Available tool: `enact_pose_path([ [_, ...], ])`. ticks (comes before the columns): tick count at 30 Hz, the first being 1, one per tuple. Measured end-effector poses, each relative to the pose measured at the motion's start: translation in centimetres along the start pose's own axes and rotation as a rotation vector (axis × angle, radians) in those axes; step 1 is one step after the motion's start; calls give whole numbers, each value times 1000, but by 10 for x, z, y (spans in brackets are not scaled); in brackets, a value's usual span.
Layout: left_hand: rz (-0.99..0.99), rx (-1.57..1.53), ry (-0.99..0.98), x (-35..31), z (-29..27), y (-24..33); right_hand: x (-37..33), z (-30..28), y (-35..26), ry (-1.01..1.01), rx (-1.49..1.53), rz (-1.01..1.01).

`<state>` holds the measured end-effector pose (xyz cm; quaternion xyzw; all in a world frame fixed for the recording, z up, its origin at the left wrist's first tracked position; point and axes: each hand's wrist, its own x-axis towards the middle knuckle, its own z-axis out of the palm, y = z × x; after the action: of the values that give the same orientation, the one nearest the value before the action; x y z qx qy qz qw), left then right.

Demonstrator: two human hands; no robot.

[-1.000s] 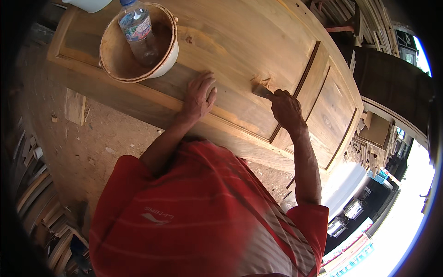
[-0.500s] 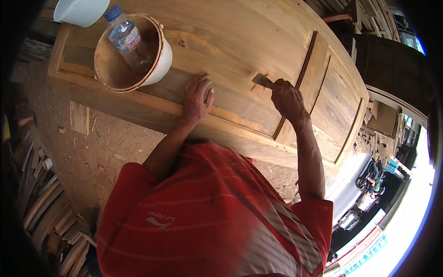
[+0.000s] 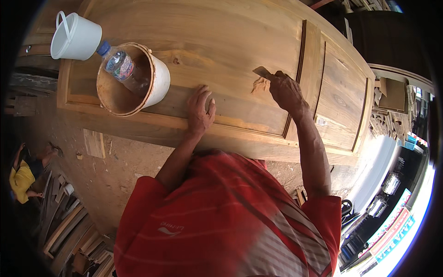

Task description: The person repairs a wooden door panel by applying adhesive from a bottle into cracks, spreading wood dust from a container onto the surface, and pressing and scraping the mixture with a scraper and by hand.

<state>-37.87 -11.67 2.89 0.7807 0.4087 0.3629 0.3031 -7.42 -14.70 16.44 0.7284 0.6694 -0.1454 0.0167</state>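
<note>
A large panelled wooden door [image 3: 221, 41] lies flat before me. In my right hand [image 3: 288, 94] is the handle of a putty knife [image 3: 262, 72], its metal blade pointing left. Just below the blade, a rough pinkish-tan patch of putty [image 3: 261, 85] sits on the wood. My left hand [image 3: 201, 111] rests on the door near its front edge, fingers slightly bent and holding nothing. To its left stands a putty-smeared white bucket [image 3: 160, 81]. A clear plastic bottle with a blue cap [image 3: 122, 67] leans inside it.
A smaller white pail [image 3: 85, 39] with a handle is at the door's far left corner. Stacked wood offcuts [image 3: 69, 231] lie on the floor at lower left, near a person in a yellow top [image 3: 20, 182]. More boards [image 3: 387, 115] stand at right.
The putty knife has shifted to the far side of the putty patch, which now shows more fully. The whole view has tilted, bringing the pail and the person in yellow further in.
</note>
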Motion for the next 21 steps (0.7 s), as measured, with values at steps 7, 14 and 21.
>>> enact_pose_path([
  [7,5,20,-17,-2,-2,0,-32,-2,-22,-93,36,86],
  [14,39,-8,-8,2,-4,-2,4,6,-5,-87,54,234],
  [21,16,22,9,0,-2,0,-1,0,-32,-200,69,278],
])
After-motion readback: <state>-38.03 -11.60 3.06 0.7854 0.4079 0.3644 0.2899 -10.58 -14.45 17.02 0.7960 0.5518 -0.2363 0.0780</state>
